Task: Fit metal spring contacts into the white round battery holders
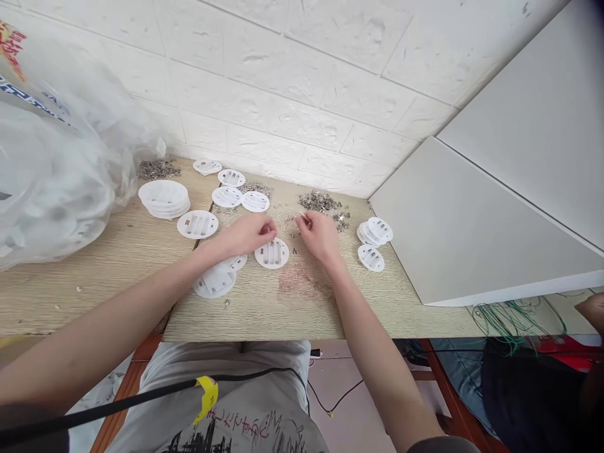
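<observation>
Disc (272, 255), L hand (253, 231) curled, nr it

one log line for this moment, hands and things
left hand: near disc | right hand: near metal bits | disc stack: right of right hand | bag: far left

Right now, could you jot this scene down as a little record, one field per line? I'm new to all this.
Left hand: fingers drawn together at the far edge of a slotted white disc; whether they hold anything is unclear
Right hand: fingers curled, beside a pile of small metal pieces; grip hidden
Left side: a stack of white discs near a bulging clear plastic bag
Right side: more white discs, then green wires
Surface: wood-grained tabletop
Behind: white brick-patterned wall
</observation>
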A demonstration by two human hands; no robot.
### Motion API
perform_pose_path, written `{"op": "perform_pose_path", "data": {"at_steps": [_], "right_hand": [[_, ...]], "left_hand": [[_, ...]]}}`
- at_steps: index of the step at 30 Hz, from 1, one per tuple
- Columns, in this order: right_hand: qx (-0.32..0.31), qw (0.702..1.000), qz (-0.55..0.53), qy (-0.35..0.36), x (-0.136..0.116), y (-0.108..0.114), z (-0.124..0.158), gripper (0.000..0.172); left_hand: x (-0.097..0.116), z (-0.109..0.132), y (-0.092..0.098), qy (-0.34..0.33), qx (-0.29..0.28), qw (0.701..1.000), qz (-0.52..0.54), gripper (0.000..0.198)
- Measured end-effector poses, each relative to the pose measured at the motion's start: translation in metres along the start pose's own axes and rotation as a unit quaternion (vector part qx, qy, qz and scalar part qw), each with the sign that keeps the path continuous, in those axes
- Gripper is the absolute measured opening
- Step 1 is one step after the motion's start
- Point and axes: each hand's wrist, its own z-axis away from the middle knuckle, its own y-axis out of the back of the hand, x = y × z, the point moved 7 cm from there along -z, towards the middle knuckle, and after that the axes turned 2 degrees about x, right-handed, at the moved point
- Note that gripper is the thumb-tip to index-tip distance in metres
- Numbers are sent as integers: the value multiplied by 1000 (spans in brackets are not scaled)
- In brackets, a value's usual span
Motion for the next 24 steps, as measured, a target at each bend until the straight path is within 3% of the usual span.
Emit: {"op": "perform_pose_path", "data": {"at_steps": [4,6,11,15,24], "right_hand": [[-11,999,21,31,2,-9,-1,17],[-12,997,2,78,-3,-13,0,22],[-36,984,-41,168,-19,-22,6,28],[-59,983,-43,167,-21,-27,7,28],[-61,989,-50,128,-16,-29,4,24]], "left_hand": [[0,0,14,9,77,994,-73,27],[0,0,17,-5,98,990,-105,31],[2,0,10,-55,81,983,-155,39],[2,-1,-1,-87,38,978,-187,43],[-5,-4,2,-70,62,979,-182,36]]}}
